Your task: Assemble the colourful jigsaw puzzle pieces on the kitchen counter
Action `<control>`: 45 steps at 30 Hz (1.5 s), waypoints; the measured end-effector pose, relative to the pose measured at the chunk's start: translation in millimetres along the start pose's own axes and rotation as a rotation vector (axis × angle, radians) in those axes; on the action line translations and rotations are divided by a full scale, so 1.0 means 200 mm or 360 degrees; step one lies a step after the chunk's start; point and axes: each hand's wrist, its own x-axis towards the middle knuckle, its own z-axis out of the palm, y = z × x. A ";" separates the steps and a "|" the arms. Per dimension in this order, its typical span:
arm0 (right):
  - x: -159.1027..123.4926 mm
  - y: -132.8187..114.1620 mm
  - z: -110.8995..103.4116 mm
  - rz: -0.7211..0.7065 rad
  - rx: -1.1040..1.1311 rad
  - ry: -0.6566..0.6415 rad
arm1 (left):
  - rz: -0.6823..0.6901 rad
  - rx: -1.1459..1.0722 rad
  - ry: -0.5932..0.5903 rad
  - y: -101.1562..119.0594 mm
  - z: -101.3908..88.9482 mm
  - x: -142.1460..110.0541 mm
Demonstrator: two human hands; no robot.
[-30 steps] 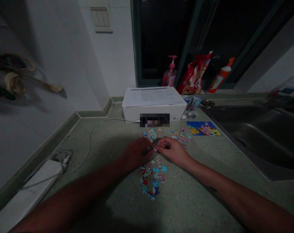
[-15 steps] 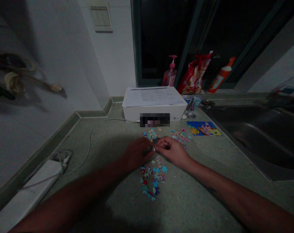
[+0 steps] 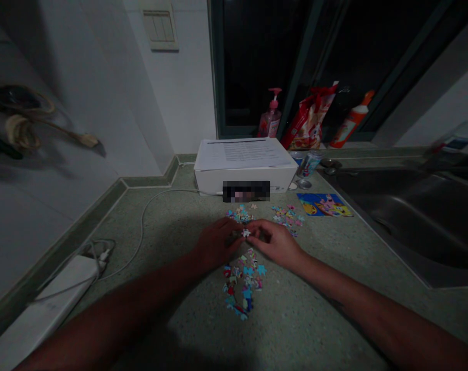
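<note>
Between my fingertips is a small pale jigsaw puzzle piece (image 3: 246, 233). My left hand (image 3: 219, 241) pinches it from the left, and my right hand (image 3: 274, 238) pinches it from the right. Just below the hands lies a loose pile of puzzle pieces (image 3: 248, 281), mostly blue, with red and white ones. Beyond my fingers sits another cluster of pieces (image 3: 241, 211), partly hidden by the hands. A third group (image 3: 290, 214) of pink and light blue pieces lies past my right hand. To its right is a colourful cartoon picture card (image 3: 325, 204).
A white box (image 3: 245, 165) with a printed sheet stands at the back. Behind it are a pump bottle (image 3: 270, 118), a red bag (image 3: 309, 118) and an orange bottle (image 3: 351, 123). A steel sink (image 3: 422, 221) is on the right. A power strip (image 3: 59, 299) with a cable lies left.
The fingers have shifted slightly around the small puzzle piece, which now shows more plainly between them. Both arms stay almost in place, and the piles look unchanged.
</note>
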 end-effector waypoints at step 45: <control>0.00 -0.02 -0.04 -0.0214 -0.0260 -0.0033 | 0.0125 0.0000 0.0082 -0.02 0.03 0.00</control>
